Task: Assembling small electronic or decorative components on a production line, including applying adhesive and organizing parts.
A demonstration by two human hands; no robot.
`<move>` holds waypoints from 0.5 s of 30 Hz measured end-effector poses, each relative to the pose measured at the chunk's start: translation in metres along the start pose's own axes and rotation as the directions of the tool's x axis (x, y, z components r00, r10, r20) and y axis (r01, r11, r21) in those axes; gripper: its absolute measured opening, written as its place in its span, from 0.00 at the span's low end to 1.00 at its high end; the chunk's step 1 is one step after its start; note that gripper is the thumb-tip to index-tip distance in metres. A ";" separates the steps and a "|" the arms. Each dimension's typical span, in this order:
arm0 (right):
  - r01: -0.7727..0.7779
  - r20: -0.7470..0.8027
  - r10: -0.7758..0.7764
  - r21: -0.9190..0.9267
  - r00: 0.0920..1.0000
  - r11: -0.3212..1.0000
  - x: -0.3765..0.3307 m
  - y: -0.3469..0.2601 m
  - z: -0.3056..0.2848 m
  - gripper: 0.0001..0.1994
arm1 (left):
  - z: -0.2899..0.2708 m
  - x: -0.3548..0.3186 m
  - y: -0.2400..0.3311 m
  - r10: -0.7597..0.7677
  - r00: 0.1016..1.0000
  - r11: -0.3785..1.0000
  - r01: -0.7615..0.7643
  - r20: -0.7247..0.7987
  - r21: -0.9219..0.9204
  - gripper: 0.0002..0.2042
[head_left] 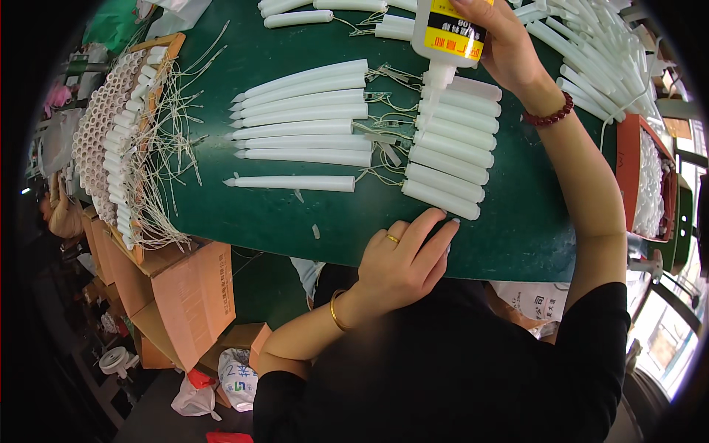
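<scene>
R hand [509, 44] is gripping a white plastic glue bottle [448, 33] w/ yellow label, tipping it nozzle-down over a row of short white tubes [450, 159] on the green mat [295, 221]. L hand [402, 258] is lying flat, holding nothing, fingertips touching the nearest tube. Smooth tapered candle shells [303, 125] w/ thin wires are lying beside the row.

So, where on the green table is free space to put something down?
The green table is bare along its near edge, between the lowest pointed white tube and the left hand, and right of the short tubes, below the right forearm. It is crowded at the far right tube pile, at the left tray, and where the right hand holds the glue bottle.
</scene>
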State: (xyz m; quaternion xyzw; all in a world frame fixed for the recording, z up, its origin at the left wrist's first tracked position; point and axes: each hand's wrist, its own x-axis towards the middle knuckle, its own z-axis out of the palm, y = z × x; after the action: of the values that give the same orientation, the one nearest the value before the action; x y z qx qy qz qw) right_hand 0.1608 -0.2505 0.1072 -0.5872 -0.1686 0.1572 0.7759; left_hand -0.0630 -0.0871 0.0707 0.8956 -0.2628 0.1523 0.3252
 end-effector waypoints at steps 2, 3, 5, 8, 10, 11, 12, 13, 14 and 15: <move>-0.005 -0.012 0.004 -0.032 1.000 0.999 0.003 -0.005 -0.004 0.20 | 0.000 -0.001 0.000 -0.001 1.000 1.000 0.001 -0.003 0.004 0.18; -0.009 -0.025 0.008 -0.063 1.000 0.998 0.005 -0.007 -0.005 0.20 | 0.000 -0.001 0.000 -0.003 1.000 1.000 0.003 -0.004 0.009 0.19; -0.009 -0.005 0.009 -0.046 1.000 0.999 0.006 -0.007 -0.005 0.20 | 0.000 -0.001 0.000 -0.005 1.000 1.000 0.005 -0.002 0.006 0.18; 0.020 -0.033 -0.022 -0.059 0.999 0.998 0.008 0.001 -0.008 0.20 | -0.001 0.000 0.000 -0.006 1.000 1.000 0.006 0.003 0.002 0.18; 0.022 0.000 -0.022 -0.076 1.000 0.997 0.007 0.004 -0.012 0.19 | -0.001 0.000 0.001 -0.005 1.000 1.000 0.005 0.005 0.002 0.18; 0.022 0.001 -0.022 -0.076 1.000 0.997 0.007 0.004 -0.013 0.19 | -0.001 0.000 0.000 -0.001 1.000 1.000 0.001 0.002 0.005 0.18; -0.007 -0.008 0.006 -0.081 1.000 0.997 0.007 0.002 -0.014 0.19 | -0.001 0.000 0.000 0.003 1.000 1.000 -0.003 0.000 0.008 0.18; -0.036 -0.018 0.035 -0.086 0.999 0.996 0.008 0.001 -0.015 0.19 | -0.001 0.000 0.000 0.002 1.000 1.000 -0.002 0.000 0.009 0.18; -0.036 -0.020 0.034 -0.087 0.999 0.996 0.008 0.000 -0.015 0.19 | -0.001 0.000 0.000 0.004 1.000 1.000 -0.004 0.002 0.010 0.18; -0.040 -0.061 0.036 -0.061 0.997 0.997 0.008 -0.002 -0.015 0.19 | -0.001 0.000 0.000 0.007 1.000 1.000 -0.007 0.003 0.012 0.18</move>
State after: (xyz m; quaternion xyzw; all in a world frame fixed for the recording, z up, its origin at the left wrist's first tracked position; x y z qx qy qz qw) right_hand 0.1749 -0.2601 0.1056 -0.6186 -0.1388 0.1490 0.7588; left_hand -0.0629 -0.0867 0.0711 0.8969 -0.2654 0.1534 0.3189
